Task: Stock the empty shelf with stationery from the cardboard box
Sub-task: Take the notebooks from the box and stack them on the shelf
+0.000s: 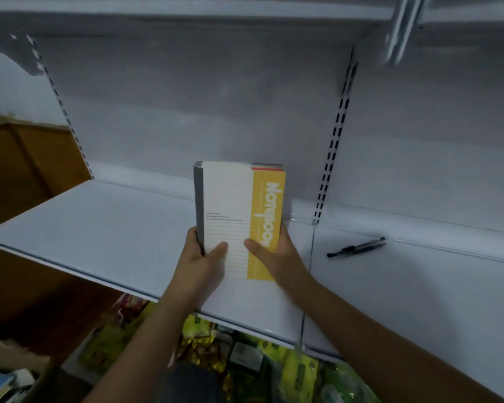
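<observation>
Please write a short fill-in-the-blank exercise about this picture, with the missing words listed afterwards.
1. Both hands, left and right, hold a stack of ____.
2. The band on the top cover is ____ in colour.
3. A black ____ lies on the shelf to the right of the stack.

Missing words: notebooks; yellow; pen

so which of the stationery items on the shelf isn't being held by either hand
The black pen, lying flat on the shelf to the right. The stack of notebooks stands upright, gripped by the left hand and right hand.
</observation>
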Motion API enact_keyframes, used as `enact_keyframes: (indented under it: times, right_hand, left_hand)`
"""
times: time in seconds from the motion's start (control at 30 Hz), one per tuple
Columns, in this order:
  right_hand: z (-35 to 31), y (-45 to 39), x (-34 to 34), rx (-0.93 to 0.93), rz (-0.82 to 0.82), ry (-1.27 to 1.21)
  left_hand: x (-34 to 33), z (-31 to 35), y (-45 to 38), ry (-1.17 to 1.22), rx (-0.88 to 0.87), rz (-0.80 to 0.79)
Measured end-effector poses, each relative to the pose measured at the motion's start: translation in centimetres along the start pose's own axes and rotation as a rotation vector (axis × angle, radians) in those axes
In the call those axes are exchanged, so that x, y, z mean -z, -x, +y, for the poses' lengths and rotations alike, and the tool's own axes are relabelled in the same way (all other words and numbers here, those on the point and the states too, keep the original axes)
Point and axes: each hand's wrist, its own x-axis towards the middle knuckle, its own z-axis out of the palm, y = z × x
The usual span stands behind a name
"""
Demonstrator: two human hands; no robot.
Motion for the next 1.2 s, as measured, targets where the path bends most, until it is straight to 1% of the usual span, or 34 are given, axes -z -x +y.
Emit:
enact_keyframes:
  times: [0.07,0.2,0.3,0.37,0.43,0.53,0.6,0.67,0.73,0.87,1.0,1.07,1.1,1.13,1.17,1.2]
  right_hand:
    - [-0.2,0.2,0.0,0.006,0.006,-0.011]
    - [-1.5,1.5,1.8,0.015,0.016,0.031]
    - [-3.4,3.2,5.7,0.043,0.100,0.077]
    - [-4.7,4.6,9.8,0.061,0.189,0.105]
    - [-5.9,6.8,14.9,0.044,0.309,0.117]
    - [-7.1,11.0,23.2,-0.017,0.469,0.165]
    - [-7.8,14.5,28.4,-0.076,0.537,0.190]
    - [-8.0,17.7,33.4,-0.156,0.585,0.211]
    - [-8.1,20.5,37.8,-0.229,0.639,0.241]
    - [-9.0,24.4,45.6,-0.289,0.753,0.326]
    - [-10.8,26.1,53.1,-0.370,0.871,0.605]
    - [-11.0,26.5,56.3,-0.442,0.860,0.711]
    - [-10.9,26.7,57.6,-0.499,0.828,0.796]
    - [-10.5,27.0,58.8,-0.569,0.786,0.898]
    - [-9.9,27.3,59.8,-0.640,0.741,0.992]
    - [-9.2,27.6,60.6,-0.687,0.720,1.036]
  left_hand:
    - [-0.2,-0.1,-0.1,0.059,-0.001,-0.029]
    - [-2.0,0.4,1.1,0.043,0.017,-0.037]
    - [-5.3,1.1,2.7,-0.149,0.008,-0.052]
    - [-9.3,2.2,4.1,-0.255,-0.076,-0.099]
    - [-14.6,3.4,5.8,-0.310,-0.146,-0.199]
    - [-22.7,4.0,8.7,-0.395,-0.204,-0.374]
    - [-27.7,3.3,10.8,-0.454,-0.257,-0.533]
    - [-32.5,2.5,12.7,-0.463,-0.294,-0.679]
    - [-37.2,1.5,14.4,-0.464,-0.299,-0.759]
    - [-45.9,-0.1,16.7,-0.438,-0.265,-0.814]
    - [-53.8,-1.0,18.6,-0.390,-0.269,-0.812]
    - [-57.2,-1.8,19.5,-0.408,-0.275,-0.795]
    - [-58.5,-2.3,20.0,-0.432,-0.286,-0.783]
    - [-59.6,-2.9,20.4,-0.486,-0.298,-0.763]
    - [-60.5,-3.7,20.7,-0.588,-0.340,-0.737]
    - [-61.1,-4.6,20.8,-0.691,-0.401,-0.712]
